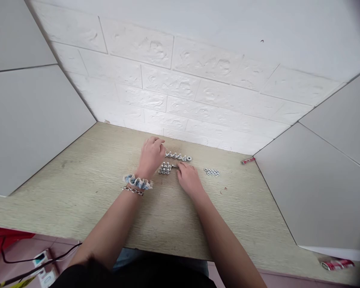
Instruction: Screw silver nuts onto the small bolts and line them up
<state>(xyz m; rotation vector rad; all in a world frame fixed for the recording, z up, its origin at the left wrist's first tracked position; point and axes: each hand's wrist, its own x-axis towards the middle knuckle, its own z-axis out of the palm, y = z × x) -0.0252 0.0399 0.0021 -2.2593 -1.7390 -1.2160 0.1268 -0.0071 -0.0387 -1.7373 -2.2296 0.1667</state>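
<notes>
Several bolts stand in a row [175,155], each with a washer round its base. At the row's right end lies a bare washer [189,159]. My left hand [153,154] is at the row's left end, its fingers bent together; whatever is in them is hidden. My right hand [188,176] is just in front of the row, its fingertips closed on a bolt [174,166] that points left. A cluster of upright bolts [165,168] stands between my hands. To the right of my right hand lies a group of nuts [211,172].
A pale wooden table [108,160] is bounded by a white brick-pattern wall [183,92] and grey side panels [33,132]. Red cylinders lie by the right panel, one at the back [247,161] and one at the front [337,264]. A power strip [45,266] with cables is below left.
</notes>
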